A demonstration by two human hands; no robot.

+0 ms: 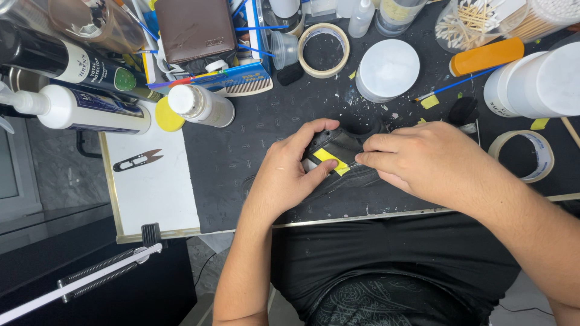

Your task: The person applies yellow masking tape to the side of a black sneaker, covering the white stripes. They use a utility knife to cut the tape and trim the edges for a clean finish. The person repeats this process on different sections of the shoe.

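Cluttered black counter (241,151) is carrying a dark shoe (338,145), which the left hand (284,175) is gripping steady while the right hand (423,160), fingers pinched narrow, is pressing yellow tape (330,161) between them.

Light: bright and even from overhead, as I read it.
Shadows: soft, short, under the hands.
Glare: white lids nearly blown out.
Focus: sharp centre; corners perhaps slightly stretched.

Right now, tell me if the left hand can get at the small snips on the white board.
Probably yes. The snips lie alone on the white board, with bare board between them and the left hand. But that hand is busy holding the black item with yellow tape, so it must let go first.
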